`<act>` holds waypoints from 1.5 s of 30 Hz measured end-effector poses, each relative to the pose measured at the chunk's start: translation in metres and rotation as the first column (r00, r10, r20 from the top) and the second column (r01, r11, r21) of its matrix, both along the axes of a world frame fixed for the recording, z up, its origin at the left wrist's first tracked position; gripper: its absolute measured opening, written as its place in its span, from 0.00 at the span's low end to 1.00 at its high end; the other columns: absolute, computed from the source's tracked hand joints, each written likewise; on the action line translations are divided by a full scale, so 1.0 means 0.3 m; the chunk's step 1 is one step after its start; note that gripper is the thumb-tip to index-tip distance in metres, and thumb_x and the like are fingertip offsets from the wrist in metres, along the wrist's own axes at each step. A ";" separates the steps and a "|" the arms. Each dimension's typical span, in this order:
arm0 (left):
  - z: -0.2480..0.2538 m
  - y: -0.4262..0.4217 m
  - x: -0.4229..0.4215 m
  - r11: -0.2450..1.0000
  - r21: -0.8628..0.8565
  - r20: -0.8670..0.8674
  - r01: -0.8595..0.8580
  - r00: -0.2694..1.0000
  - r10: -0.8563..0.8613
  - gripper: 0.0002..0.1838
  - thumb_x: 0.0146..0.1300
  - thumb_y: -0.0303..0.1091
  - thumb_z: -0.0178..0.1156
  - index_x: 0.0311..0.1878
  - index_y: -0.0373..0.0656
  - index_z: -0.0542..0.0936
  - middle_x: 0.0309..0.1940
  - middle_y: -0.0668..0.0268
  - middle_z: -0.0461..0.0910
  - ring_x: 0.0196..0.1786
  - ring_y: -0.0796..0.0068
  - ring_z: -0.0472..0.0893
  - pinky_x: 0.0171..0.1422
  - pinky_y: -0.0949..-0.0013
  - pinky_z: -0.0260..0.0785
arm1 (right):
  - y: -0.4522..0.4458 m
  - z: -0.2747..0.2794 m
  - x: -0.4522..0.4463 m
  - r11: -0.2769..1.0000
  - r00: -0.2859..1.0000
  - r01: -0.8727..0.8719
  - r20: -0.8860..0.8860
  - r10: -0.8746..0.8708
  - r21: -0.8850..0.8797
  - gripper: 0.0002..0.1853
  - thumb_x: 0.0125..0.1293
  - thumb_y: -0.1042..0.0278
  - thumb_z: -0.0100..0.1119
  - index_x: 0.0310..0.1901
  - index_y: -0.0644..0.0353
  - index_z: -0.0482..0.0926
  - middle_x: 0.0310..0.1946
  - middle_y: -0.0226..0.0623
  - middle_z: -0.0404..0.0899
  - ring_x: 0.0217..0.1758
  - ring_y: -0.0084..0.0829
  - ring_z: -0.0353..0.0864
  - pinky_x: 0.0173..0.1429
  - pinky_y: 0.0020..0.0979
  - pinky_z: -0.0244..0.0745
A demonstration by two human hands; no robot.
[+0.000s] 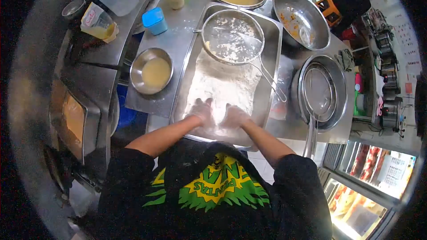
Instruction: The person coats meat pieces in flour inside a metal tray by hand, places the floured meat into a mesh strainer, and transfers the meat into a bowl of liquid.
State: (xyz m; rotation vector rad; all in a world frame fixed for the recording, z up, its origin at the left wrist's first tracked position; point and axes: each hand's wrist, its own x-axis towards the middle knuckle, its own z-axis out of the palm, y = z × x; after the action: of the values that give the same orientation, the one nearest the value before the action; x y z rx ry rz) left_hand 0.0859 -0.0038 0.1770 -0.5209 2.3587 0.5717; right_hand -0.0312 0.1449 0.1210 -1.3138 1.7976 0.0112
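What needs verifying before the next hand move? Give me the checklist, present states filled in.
1. Left hand and right hand on the white powder: ok.
2. Sieve over the tray free of lumps: not ok, white lumps lie in it.
3. Small bowl of pale liquid upright beside the tray: ok.
4. Lid on the small blue tub: ok.
5. Anything buried beneath the powder: cannot tell.
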 end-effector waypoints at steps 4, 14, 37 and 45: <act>-0.081 -0.056 -0.034 0.915 0.320 -0.290 -0.248 0.893 0.343 0.32 0.43 0.37 0.64 0.55 0.37 0.73 0.48 0.44 0.76 0.51 0.51 0.77 0.57 0.62 0.70 | -0.089 0.314 -0.013 0.953 0.941 0.285 0.159 -0.299 0.105 0.35 0.48 0.52 0.66 0.55 0.65 0.71 0.43 0.60 0.77 0.46 0.46 0.79 0.51 0.38 0.74; 0.116 -0.138 -0.018 0.926 0.150 -0.414 -0.345 0.829 0.376 0.20 0.46 0.43 0.61 0.35 0.34 0.80 0.27 0.46 0.79 0.35 0.48 0.81 0.45 0.56 0.74 | -0.112 0.372 -0.140 0.876 0.880 0.475 -0.068 -0.471 0.087 0.30 0.54 0.47 0.60 0.46 0.70 0.77 0.43 0.59 0.77 0.49 0.46 0.78 0.55 0.39 0.70; 0.076 -0.093 -0.045 0.969 -0.133 -0.001 0.208 0.978 -0.210 0.28 0.57 0.39 0.56 0.61 0.40 0.67 0.55 0.47 0.73 0.55 0.55 0.77 0.57 0.56 0.70 | -0.135 0.276 -0.068 0.987 0.989 0.076 -0.115 -0.093 -0.143 0.33 0.46 0.47 0.65 0.49 0.65 0.75 0.35 0.53 0.79 0.37 0.44 0.80 0.44 0.40 0.74; -0.442 -0.094 0.009 0.981 0.032 -0.280 0.191 0.944 -0.175 0.34 0.55 0.48 0.57 0.61 0.37 0.68 0.56 0.49 0.73 0.60 0.58 0.72 0.65 0.62 0.61 | -0.112 0.102 -0.331 0.710 0.814 0.221 -0.274 -0.512 -0.668 0.18 0.55 0.52 0.59 0.33 0.61 0.80 0.26 0.46 0.80 0.24 0.39 0.77 0.32 0.34 0.74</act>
State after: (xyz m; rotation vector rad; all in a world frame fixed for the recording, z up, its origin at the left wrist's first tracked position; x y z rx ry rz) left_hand 0.0886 -0.0319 0.0444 -0.2005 2.6084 0.6604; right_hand -0.1306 0.1113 0.1514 -1.4118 2.5958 -0.6014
